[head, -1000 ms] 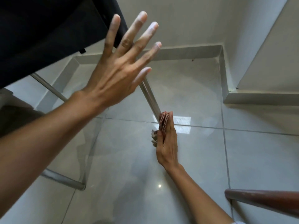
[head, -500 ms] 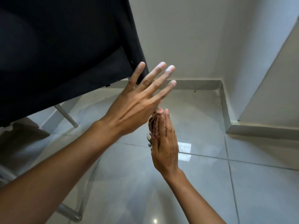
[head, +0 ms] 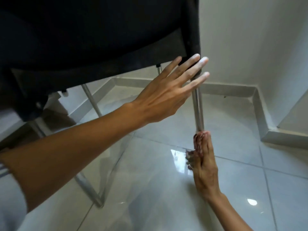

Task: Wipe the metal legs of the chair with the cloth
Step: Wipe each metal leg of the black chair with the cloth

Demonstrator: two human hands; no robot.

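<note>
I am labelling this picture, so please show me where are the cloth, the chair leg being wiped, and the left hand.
cloth [head: 197, 144], head view, the reddish folds by the right fingers.
chair leg [head: 198, 110], head view, mid-shaft of the metal tube.
left hand [head: 165, 95], head view, back of the hand.

Glossy grey floor tiles [head: 225, 189] carry a bright window reflection [head: 177, 161] and thin grout lines. A grey tiled skirting [head: 260, 117] runs along the white wall [head: 250, 47], stepping around a corner; a small dark speck [head: 224, 97], possibly dirt, sits near it.
</note>
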